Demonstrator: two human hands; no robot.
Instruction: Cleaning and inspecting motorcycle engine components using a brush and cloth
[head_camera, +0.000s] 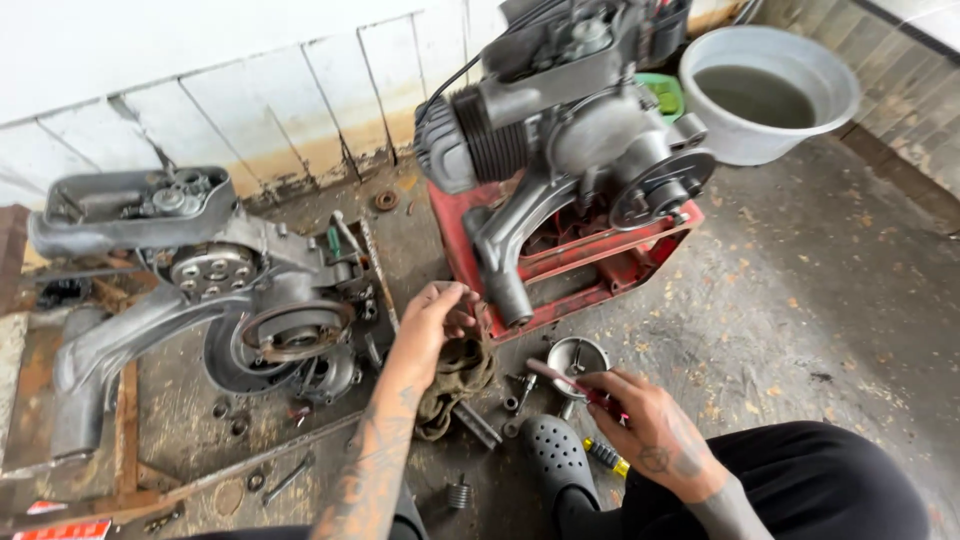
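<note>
Head view: left hand clutches a rag, right hand grips a red-handled tool; grey bucket holds murky water.

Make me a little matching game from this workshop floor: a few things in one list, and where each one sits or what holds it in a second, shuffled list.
Things:
1. grey engine
2. pale bucket
3. dirty rag
4. red-handled tool

Places:
A. in the right hand
B. on the red crate
C. under the left hand
D. top right, holding murky water

Pairs: 1-B, 2-D, 3-C, 4-A
</note>
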